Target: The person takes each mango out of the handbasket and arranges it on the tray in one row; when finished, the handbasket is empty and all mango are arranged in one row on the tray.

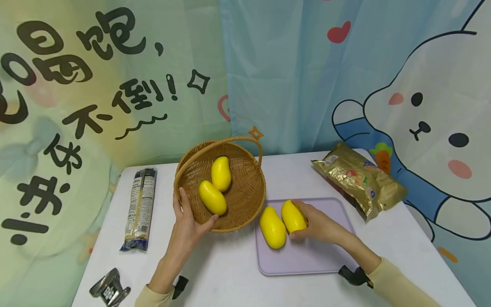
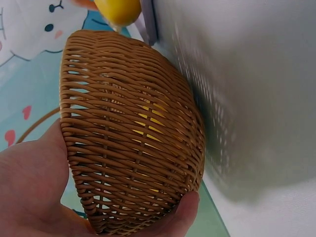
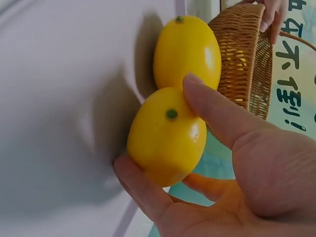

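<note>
My left hand [image 1: 190, 224] grips the near-left rim of a brown wicker basket [image 1: 245, 196], which tilts toward me. Two yellow mangoes [image 1: 212, 198] lie inside it. In the left wrist view the hand wraps the woven wall [image 2: 133, 123], and yellow shows through the gaps. With thumb and fingers, my right hand [image 1: 320, 224] holds a yellow mango [image 1: 293, 216] over the lilac tray [image 1: 307, 262]. Another mango [image 1: 272, 228] lies on the tray just left of it. The right wrist view shows the held mango [image 3: 168, 138] with its green stem spot, close against the other mango [image 3: 187, 54].
A gold snack bag [image 1: 360, 179] lies at the back right of the white table [image 1: 226, 273]. On the left are a long clear-and-blue packet [image 1: 140, 209] and a small black wrapped packet [image 1: 110, 288]. A printed curtain [image 1: 268, 76] hangs behind.
</note>
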Tool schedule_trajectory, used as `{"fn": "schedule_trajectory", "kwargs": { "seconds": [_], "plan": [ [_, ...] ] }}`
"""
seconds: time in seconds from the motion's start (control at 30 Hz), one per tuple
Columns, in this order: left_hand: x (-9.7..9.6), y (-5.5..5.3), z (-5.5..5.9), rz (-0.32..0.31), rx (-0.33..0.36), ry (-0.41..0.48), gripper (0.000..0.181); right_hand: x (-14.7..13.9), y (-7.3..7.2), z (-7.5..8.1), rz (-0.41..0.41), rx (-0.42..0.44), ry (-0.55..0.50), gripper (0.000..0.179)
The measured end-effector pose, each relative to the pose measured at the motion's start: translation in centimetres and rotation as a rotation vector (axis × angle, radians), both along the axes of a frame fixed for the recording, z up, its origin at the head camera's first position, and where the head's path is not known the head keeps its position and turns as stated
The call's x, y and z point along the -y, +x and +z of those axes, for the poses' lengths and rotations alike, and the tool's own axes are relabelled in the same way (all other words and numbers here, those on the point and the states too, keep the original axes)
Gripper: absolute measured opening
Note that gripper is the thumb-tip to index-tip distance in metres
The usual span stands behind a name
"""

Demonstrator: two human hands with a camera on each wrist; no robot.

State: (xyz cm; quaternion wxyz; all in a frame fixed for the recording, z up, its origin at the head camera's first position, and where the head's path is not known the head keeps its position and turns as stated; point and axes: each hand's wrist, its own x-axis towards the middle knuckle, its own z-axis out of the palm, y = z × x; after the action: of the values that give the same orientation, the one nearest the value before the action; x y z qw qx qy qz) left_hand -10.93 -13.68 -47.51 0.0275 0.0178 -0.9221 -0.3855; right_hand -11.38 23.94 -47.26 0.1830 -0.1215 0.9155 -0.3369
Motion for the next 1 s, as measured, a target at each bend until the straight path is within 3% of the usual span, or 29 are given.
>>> {"fn": "schedule_trajectory", "kwargs": {
  "seconds": [0.3,1.0],
  "plan": [
    [0.0,0.1,0.3,-0.002,0.015,0.001,0.127,0.6,0.8,-0.9,-0.035,-0.059,0.018,0.102],
    [0.0,0.1,0.1,-0.002,-0.010,0.004,0.126,1.1,1.6,-0.2,-0.044,-0.081,0.053,0.111]
  ]
}}
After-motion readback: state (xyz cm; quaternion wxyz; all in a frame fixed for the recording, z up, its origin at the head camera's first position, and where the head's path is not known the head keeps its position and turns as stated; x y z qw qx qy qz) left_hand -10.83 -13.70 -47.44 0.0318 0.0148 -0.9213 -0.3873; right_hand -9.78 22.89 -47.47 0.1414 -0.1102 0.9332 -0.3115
